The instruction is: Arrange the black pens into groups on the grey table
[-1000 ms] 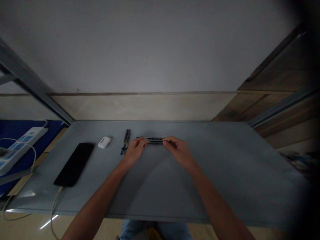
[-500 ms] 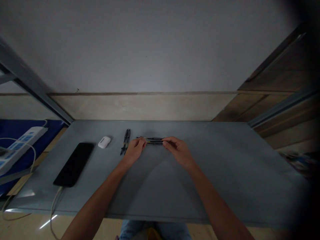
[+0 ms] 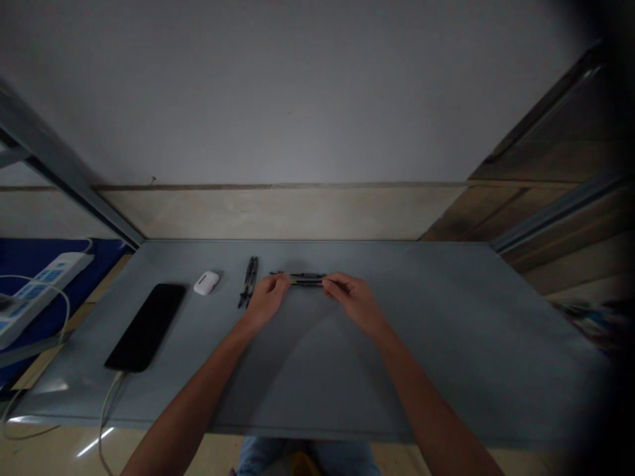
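Head camera footage looked down on a thin black tool (image 3: 303,279) with yellowish marks, held lying crosswise just above the far middle of the grey table (image 3: 446,344). The left hand (image 3: 265,301) pinched its left part between thumb and fingertips, the fingers curled close around it. The right hand (image 3: 353,301) gripped the other end the same way, fingers closed tight on the shaft. Just beside the left hand lay a second dark tool (image 3: 249,281), pointing away from the person and apart from the held one. Further left sat a small white case (image 3: 206,282), then a black phone (image 3: 145,325) with a pale cable (image 3: 106,410) running off the near edge. A white power strip (image 3: 37,291) rested on blue cloth beyond the table's left side.
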{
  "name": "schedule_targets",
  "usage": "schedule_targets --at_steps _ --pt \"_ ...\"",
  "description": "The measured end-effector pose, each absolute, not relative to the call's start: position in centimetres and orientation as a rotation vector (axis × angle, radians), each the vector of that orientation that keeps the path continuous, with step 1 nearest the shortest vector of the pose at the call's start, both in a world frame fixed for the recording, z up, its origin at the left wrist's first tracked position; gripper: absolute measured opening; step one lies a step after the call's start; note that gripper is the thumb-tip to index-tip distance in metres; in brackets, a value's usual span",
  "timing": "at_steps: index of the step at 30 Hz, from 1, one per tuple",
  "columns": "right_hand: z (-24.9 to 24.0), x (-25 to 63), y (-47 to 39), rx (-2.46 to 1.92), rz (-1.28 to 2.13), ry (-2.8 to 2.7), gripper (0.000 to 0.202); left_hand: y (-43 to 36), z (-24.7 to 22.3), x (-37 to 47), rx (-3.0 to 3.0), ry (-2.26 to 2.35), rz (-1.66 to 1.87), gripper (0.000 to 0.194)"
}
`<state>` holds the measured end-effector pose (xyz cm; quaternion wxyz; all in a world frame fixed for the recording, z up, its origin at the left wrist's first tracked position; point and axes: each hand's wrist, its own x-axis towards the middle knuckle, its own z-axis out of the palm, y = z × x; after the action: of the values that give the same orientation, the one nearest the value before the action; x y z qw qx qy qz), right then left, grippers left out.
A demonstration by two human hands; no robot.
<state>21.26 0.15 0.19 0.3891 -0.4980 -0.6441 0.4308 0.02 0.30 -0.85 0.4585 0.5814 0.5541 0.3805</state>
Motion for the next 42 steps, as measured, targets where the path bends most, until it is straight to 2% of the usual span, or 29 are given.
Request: schedule_targets --at_steps 4,8,12,16,18,24,27,32,38,42 --pt "0.26 21.19 0.05 -1.328 1.091 -1.640 0.046 0.42 -1.14 -0.05 1.433 1.349 0.935 0.038" --pt "0.07 21.20 0.18 -1.282 1.053 -1.653 0.029 0.53 -1.25 -0.04 1.371 1.355 0.973 0.038" --pt "-0.01 21.28 0.27 -1.252 1.037 -1.644 0.025 0.41 -1.12 -0.02 1.364 1.362 1.008 0.042" --pt "0.33 21.32 0.04 -1.328 1.065 -1.615 0.044 0.27 -1.04 -0.08 1.425 1.328 0.992 0.042" --pt "0.49 21.31 -0.05 -1.347 1.053 -1.635 0.047 0.31 -1.15 -0.11 1.446 1.322 0.986 0.041" --pt "0.45 21.24 0.09 -1.239 1.008 -1.665 0.024 0.60 -1.54 -0.09 1.371 1.326 1.009 0.038" --pt "0.57 21.22 0.03 -1.263 1.015 -1.674 0.027 0.51 -1.41 -0.07 1.382 1.324 1.003 0.040" --pt "0.91 21.18 -0.28 -1.325 1.054 -1.656 0.044 0.30 -1.27 -0.05 1.471 1.338 0.964 0.039" --pt "0.67 21.14 -0.07 -1.237 1.053 -1.636 0.025 0.56 -1.54 0.03 1.425 1.347 0.955 0.035" --pt "0.71 21.19 0.03 -1.254 1.027 -1.663 0.028 0.54 -1.42 0.00 1.437 1.356 0.936 0.037"
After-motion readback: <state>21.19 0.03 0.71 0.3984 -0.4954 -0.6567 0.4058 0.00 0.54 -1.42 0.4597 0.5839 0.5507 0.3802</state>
